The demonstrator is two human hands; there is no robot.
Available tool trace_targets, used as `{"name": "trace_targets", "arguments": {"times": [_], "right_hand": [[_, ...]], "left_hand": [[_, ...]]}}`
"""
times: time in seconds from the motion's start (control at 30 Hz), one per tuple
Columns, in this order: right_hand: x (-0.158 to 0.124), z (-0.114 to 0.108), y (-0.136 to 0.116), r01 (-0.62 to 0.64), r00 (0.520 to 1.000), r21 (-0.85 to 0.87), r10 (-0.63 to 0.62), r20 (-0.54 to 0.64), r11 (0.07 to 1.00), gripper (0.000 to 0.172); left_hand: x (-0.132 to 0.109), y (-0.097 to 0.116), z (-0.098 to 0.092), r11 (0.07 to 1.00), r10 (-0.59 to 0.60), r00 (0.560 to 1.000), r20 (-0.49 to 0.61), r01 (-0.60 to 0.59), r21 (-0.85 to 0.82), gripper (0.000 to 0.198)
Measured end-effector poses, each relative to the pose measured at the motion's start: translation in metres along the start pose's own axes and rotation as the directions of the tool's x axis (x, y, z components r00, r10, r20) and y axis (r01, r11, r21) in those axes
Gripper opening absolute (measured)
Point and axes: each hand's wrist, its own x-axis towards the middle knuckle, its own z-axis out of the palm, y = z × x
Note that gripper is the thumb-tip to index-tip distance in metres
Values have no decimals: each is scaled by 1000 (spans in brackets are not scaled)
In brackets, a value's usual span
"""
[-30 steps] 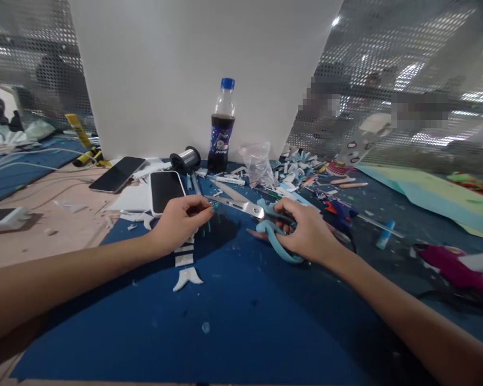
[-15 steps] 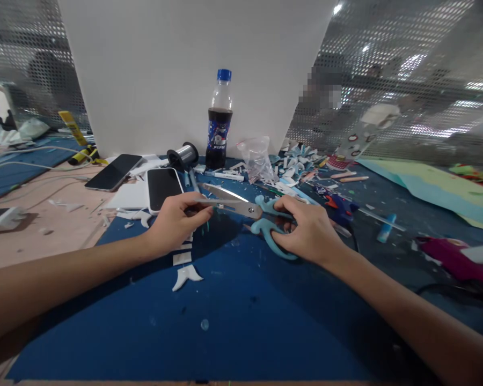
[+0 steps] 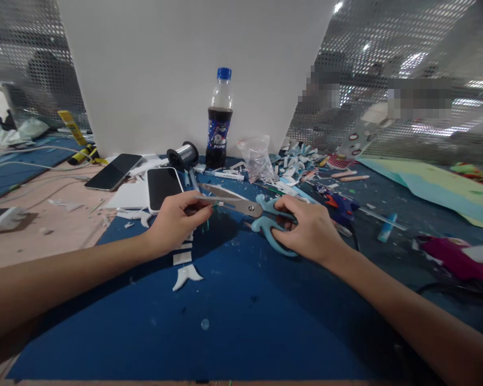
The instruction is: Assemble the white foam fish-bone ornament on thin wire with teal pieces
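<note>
In my right hand (image 3: 312, 228) is a pair of scissors (image 3: 250, 208) with pale blue handles, my fingers through the loops. The blades point left and stand partly apart. My left hand (image 3: 179, 220) pinches a thin pale piece (image 3: 205, 198), seen nearly edge-on, beside the blade tips. Whether the blades touch it I cannot tell. Below my left hand, several white cut strips (image 3: 182, 258) lie in a row on the blue mat (image 3: 241, 321), with a white tail-shaped piece (image 3: 188, 275) at the near end. My left fingers and wrist hide part of this row.
Behind my hands stand a Pepsi bottle (image 3: 219, 128), a wire spool (image 3: 183, 155) and a clear plastic bag (image 3: 258, 158). Two phones, one black (image 3: 113, 171) and one white-framed (image 3: 164, 188), lie left. Paper scraps (image 3: 298, 161) and a magenta glue gun (image 3: 459, 257) are at right.
The scissors have closed slightly, the lower handle rising a little with my right hand. My left hand has barely moved and keeps its pinch.
</note>
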Motion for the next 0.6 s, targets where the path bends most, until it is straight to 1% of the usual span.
{"name": "trace_targets", "arguments": {"times": [0.17, 0.37, 0.47, 0.6], "right_hand": [[1, -1, 0, 3, 1000, -1, -3, 17, 1000, 16], [1, -1, 0, 14, 1000, 1, -14, 11, 1000, 13], [0, -2, 0, 32, 999, -8, -32, -5, 999, 12], [-1, -2, -1, 46, 997, 3, -46, -54, 999, 16]], "left_hand": [[0, 1, 0, 1000, -10, 1000, -9, 10, 11, 13], [0, -1, 0, 999, -26, 1000, -5, 26, 20, 13], [0, -1, -1, 999, -16, 1000, -3, 16, 37, 12], [1, 0, -1, 999, -16, 1000, 5, 16, 31, 15]]}}
